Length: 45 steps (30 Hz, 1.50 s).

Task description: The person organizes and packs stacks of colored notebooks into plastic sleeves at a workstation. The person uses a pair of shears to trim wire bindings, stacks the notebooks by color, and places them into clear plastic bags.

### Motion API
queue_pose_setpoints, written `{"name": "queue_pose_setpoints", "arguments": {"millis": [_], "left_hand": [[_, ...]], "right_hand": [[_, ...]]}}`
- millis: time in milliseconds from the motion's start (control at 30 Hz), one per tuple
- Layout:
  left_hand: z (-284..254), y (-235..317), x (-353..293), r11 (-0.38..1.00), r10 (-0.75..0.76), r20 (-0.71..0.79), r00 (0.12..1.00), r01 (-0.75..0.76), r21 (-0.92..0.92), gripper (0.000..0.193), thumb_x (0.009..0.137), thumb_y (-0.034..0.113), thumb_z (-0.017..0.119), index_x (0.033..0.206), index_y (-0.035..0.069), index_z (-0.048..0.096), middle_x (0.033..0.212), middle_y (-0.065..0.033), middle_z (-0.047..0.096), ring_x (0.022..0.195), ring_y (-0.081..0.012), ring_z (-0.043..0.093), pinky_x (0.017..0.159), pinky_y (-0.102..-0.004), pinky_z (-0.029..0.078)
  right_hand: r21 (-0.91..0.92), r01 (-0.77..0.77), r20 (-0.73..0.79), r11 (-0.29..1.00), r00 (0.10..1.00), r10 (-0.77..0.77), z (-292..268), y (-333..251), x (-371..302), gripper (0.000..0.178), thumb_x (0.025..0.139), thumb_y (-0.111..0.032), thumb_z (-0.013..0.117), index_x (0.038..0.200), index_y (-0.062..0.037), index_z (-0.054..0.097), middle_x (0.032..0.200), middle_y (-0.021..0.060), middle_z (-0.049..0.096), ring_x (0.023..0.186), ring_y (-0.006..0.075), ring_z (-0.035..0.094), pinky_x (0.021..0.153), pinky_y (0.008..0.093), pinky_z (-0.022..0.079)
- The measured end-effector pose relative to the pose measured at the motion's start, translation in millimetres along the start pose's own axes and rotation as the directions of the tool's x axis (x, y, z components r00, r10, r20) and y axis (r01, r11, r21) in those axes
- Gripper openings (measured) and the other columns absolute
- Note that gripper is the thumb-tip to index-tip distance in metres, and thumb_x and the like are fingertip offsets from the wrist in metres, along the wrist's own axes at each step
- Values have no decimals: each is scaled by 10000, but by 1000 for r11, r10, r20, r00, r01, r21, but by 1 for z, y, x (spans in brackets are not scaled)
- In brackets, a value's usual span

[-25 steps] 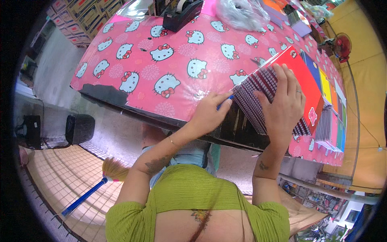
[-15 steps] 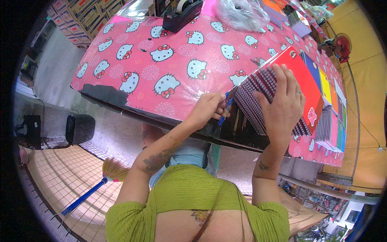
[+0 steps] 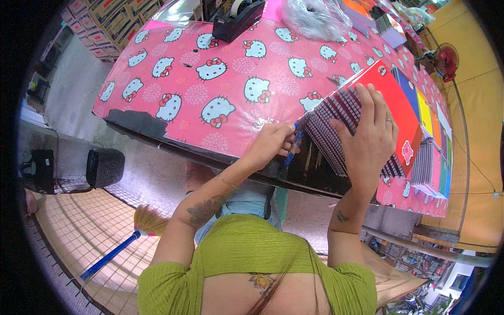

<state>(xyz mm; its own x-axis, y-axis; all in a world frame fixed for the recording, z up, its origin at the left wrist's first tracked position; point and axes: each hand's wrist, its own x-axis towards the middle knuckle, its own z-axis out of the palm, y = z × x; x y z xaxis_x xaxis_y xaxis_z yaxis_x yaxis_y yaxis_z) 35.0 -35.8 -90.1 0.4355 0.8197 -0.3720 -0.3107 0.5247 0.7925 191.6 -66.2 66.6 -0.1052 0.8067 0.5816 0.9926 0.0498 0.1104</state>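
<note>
My left hand (image 3: 275, 140) is closed round a small blue-handled tool (image 3: 294, 143) at the table's near edge. The tool stands upright by the lower left corner of a stack of red-covered spiral notebooks (image 3: 396, 105); I cannot make out its tip. On that stack rests my right hand (image 3: 370, 131), fingers stretched over the top cover and thumb apart, beside the row of dark wire coils (image 3: 336, 123). The notebooks lie at a slant with the coiled side facing me. My right palm hides part of the coils and cover.
A pink patterned tablecloth covers the table (image 3: 173, 84). At the back stand a black tape dispenser (image 3: 237, 20) and a clear plastic bag (image 3: 316, 20). More coloured notebooks (image 3: 426, 163) lie at the right. Below left are a broom (image 3: 123, 247) and a black bin-like box (image 3: 105, 167).
The blue tool has tilted slightly in my left hand, and its blue parts show closer together. My right hand and the red notebooks stay in place.
</note>
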Motion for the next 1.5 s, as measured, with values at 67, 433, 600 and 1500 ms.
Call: {"name": "queue_pose_setpoints", "arguments": {"millis": [67, 433, 600, 1500], "left_hand": [[-2, 2, 3, 1000, -19, 12, 1000, 19, 10, 277, 942, 235, 532, 1091, 37, 655, 842, -123, 636, 823, -262, 665, 696, -365, 509], [-9, 0, 6, 949, 102, -2, 995, -97, 301, 291, 976, 267, 486, 847, 36, 606, 779, -43, 597, 682, -163, 658, 569, -304, 500], [-8, -3, 10, 974, 65, -30, 997, -57, 220, 266, 964, 256, 497, 938, 29, 632, 754, -71, 608, 665, -190, 655, 584, -314, 500], [-9, -3, 6, 846, 119, -8, 993, -97, 525, 316, 968, 260, 465, 836, 3, 594, 799, -55, 589, 649, -181, 656, 524, -295, 498]], "right_hand": [[1, 2, -2, 1000, 1000, -2, 0, 0, 0, 738, 626, -303, 810, 1291, -175, 518, 1334, 32, 533, 1229, 240, 512, 976, 403, 393], [3, -4, -2, 1000, 1000, 4, -1, -1, 0, 742, 618, -296, 818, 1288, -176, 522, 1319, 31, 543, 1226, 239, 515, 974, 401, 394], [20, 4, -8, 1000, 1000, -4, -2, -1, 1, 745, 616, -296, 817, 1290, -179, 521, 1322, 29, 541, 1228, 237, 514, 972, 398, 395], [25, 0, -5, 1000, 1000, 0, -2, 0, 0, 734, 625, -293, 817, 1287, -189, 519, 1318, 24, 546, 1238, 227, 512, 989, 395, 383]]}}
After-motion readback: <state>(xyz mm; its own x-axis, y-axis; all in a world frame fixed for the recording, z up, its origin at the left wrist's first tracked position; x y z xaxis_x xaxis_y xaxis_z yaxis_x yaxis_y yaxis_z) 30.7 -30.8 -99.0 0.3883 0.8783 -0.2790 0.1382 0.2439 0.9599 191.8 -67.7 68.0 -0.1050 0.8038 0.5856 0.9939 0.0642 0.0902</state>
